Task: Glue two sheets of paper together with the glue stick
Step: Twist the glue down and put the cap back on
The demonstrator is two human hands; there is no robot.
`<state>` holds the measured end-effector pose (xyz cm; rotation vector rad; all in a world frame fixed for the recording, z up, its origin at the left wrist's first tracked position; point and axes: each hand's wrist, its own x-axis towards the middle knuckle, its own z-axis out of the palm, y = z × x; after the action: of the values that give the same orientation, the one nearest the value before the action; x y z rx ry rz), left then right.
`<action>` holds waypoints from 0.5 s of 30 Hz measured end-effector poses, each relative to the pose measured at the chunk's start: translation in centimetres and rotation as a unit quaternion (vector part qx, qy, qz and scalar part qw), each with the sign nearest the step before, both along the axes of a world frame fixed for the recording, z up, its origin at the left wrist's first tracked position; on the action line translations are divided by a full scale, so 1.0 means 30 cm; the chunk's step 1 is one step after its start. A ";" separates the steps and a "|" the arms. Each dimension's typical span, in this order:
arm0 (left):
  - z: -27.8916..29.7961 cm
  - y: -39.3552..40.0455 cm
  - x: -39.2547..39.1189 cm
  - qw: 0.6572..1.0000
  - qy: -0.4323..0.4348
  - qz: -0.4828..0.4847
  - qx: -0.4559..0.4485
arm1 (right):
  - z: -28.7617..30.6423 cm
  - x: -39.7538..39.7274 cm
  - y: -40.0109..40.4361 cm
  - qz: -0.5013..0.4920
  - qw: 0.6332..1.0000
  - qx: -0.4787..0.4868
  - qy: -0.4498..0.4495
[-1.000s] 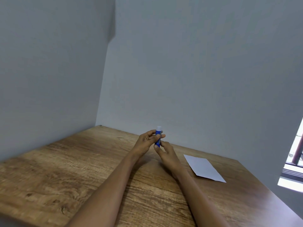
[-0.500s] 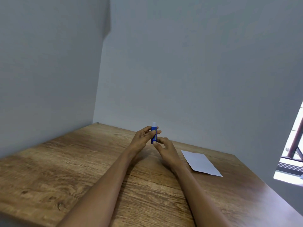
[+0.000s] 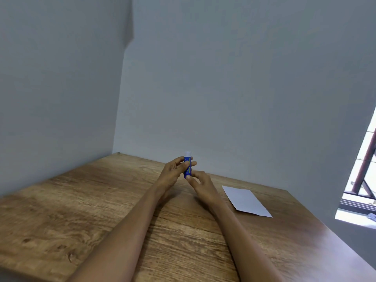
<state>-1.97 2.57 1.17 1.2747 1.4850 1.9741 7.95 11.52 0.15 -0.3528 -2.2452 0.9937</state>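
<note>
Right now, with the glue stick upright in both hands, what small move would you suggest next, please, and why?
Probably carry the glue stick right, toward the paper. Its white tip seems exposed, the left hand grips its body, the right hand pinches its base, and the paper lies untouched.

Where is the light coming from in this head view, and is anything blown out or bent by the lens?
Head view: daylight enters from the window opening at the right edge, overexposed there; soft shadows fall left of the forearms on the wooden table; the wide-angle lens tilts the wall corner; the small blue glue stick in both hands looks slightly soft.
</note>
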 end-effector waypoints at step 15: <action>-0.010 0.018 -0.008 0.999 -0.027 -0.013 0.024 | -0.001 -0.004 0.001 -0.052 0.997 0.054 0.005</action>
<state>-2.21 3.13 0.86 1.2426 1.3976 2.0232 7.81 11.53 0.13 -0.4109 -2.2363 0.8149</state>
